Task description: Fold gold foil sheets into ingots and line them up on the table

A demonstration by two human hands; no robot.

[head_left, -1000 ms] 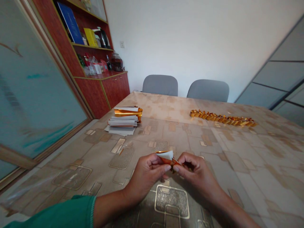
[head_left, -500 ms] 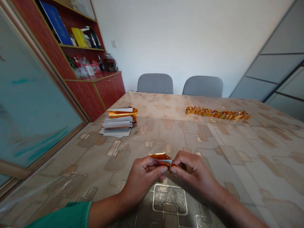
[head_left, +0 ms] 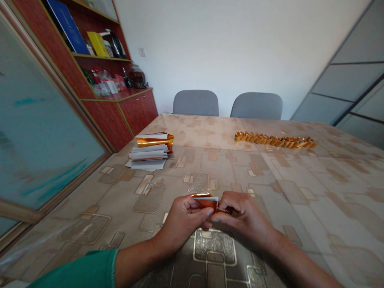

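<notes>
Between my two hands is a partly folded piece of gold foil paper (head_left: 206, 202), shiny on one side and pale on the other. My left hand (head_left: 186, 218) is closed on its left part, with the thumb along the near side. On its right end my right hand (head_left: 240, 210) pinches the paper, and the curled fingers hide that end. Both hands hover just above the patterned tablecloth. Farther off to the left lies a stack of gold and white paper sheets (head_left: 148, 156). A row of folded gold paper pieces (head_left: 274, 140) sits at the far right.
The table (head_left: 180, 248) has a patterned cloth under a glossy cover. Two grey chairs (head_left: 195, 103) stand behind its far edge. A red-brown cabinet (head_left: 138, 108) with shelves is at the left, near a sliding glass door (head_left: 45, 120).
The foil paper's open right side has been pressed flatter and its pale edge now stands more upright. My right thumb has shifted slightly left and down; both hands keep their hold.
</notes>
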